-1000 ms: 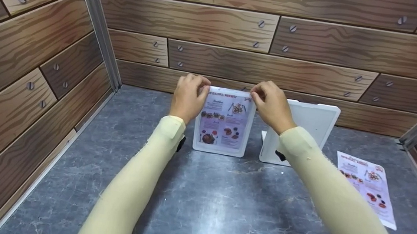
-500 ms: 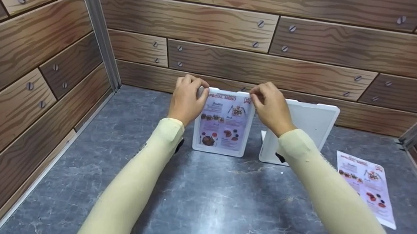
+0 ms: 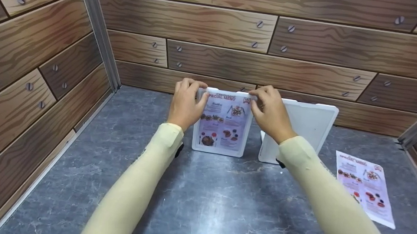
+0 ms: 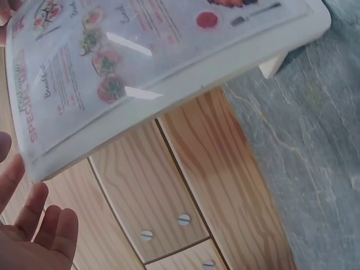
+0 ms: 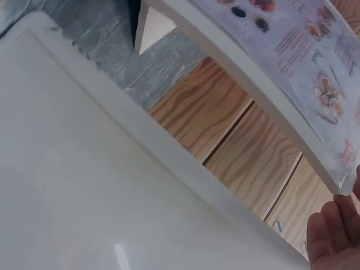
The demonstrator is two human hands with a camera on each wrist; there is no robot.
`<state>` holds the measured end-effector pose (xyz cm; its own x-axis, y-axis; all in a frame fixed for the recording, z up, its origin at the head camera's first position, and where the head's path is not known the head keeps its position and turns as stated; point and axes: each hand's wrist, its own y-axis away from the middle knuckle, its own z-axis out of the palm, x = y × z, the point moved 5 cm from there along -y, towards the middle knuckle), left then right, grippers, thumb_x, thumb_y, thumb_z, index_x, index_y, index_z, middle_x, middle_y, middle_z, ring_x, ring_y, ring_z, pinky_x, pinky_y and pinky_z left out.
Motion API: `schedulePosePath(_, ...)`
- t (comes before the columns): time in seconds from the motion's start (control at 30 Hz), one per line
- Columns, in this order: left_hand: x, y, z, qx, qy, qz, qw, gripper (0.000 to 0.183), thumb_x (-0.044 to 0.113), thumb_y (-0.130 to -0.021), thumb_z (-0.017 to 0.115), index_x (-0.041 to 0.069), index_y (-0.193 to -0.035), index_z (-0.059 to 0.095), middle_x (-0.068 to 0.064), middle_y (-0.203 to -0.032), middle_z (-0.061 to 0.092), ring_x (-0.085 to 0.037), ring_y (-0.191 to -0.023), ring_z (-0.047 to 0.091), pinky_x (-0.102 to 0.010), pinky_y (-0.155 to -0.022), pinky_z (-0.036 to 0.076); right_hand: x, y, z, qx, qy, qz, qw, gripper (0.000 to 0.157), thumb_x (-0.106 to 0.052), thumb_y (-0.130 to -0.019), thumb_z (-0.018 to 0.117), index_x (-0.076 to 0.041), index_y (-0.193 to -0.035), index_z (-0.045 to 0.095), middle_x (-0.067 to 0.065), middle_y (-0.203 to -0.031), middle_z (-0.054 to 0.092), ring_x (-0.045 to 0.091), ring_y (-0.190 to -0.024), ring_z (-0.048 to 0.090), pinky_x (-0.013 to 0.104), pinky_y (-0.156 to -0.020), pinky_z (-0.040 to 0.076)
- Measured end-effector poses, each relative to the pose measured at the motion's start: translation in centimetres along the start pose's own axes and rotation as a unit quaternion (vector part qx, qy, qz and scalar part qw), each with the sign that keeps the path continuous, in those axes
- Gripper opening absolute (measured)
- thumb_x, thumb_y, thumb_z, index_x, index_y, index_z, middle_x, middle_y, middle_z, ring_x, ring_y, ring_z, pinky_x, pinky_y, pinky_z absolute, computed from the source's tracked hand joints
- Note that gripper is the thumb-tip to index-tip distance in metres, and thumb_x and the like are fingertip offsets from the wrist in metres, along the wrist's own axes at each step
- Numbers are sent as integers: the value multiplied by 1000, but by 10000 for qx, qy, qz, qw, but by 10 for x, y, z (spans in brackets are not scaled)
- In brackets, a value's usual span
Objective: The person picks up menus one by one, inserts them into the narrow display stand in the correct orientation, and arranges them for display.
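Note:
A white menu stand stands upright, leaning back, with a printed menu sheet behind glossy clear plastic on its face. At its top left corner is my left hand, the index finger along the top edge and the thumb apart in front. Its other fingers are loosely bent by the corner in the left wrist view. My right hand touches the top right corner with its fingertips, the thumb in front. Close to that hand stands a second white stand with a blank face, partly hidden by the right hand and forearm.
Another printed menu sheet lies flat on the grey marbled table at the right, partly behind the right forearm. A wood-patterned back wall rises behind the stands, with a left wall joining it.
The plastic and sheet have slid down a little, showing the stand's notched top edge and more of the heading. Both hands' pinching fingers have since loosened, thumbs parting from index fingers.

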<state>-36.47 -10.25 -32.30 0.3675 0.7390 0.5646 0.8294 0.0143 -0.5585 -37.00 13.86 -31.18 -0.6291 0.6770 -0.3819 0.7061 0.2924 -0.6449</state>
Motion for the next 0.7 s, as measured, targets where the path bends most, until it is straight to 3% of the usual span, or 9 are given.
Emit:
schedulePosePath(0.27,10,26,-4,202,906,15,9957,46,22,-99,69,9,-141,56,-10,-132,58,-24,-126,50,-37,-111,39,-4,33,-14,567,-680,-270,9957,21,5,-94,64,1,-114,72,14,-113,65,27,-108,59,36,-97,48)
schedulePosePath(0.5,13,61,-8,-15,1709,163,9852,45,16,-98,69,5,-140,55,-14,-130,59,-24,-123,54,-38,-110,43,5,74,-32,938,-1055,-376,9893,26,14,-91,64,0,-111,74,10,-110,70,21,-102,63,23,-94,50)
schedulePosePath(0.7,13,79,-8,-348,2067,308,9773,44,14,-98,69,1,-138,55,-18,-129,61,-31,-121,58,-43,-105,48,15,103,-48,1217,-1150,-311,9854,28,17,-89,66,1,-110,75,13,-108,72,16,-100,64,18,-94,49)
